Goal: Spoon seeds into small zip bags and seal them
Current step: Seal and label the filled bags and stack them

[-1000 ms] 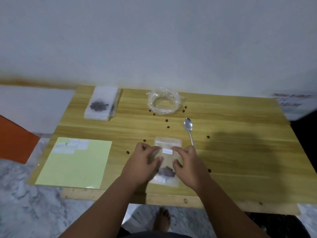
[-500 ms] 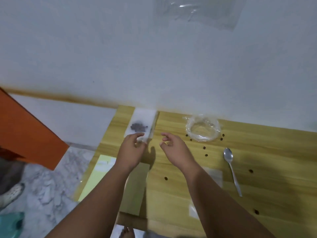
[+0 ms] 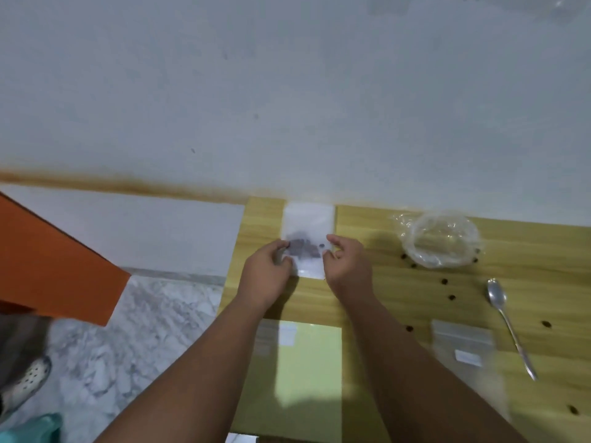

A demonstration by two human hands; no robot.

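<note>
Seed bag (image 3: pixel 307 226) pinched at sides, L hand (image 3: pixel 268 278), R hand (image 3: pixel 349 266)

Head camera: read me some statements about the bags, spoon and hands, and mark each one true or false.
1. The left hand and right hand both hold the seed bag. True.
2. The spoon is in a hand. False: it lies on the table, right of both hands.
3. The clear plastic container is full of seeds. False: it looks empty, with loose seeds around it.
4. A labelled zip bag lies left of the spoon. True.
</note>
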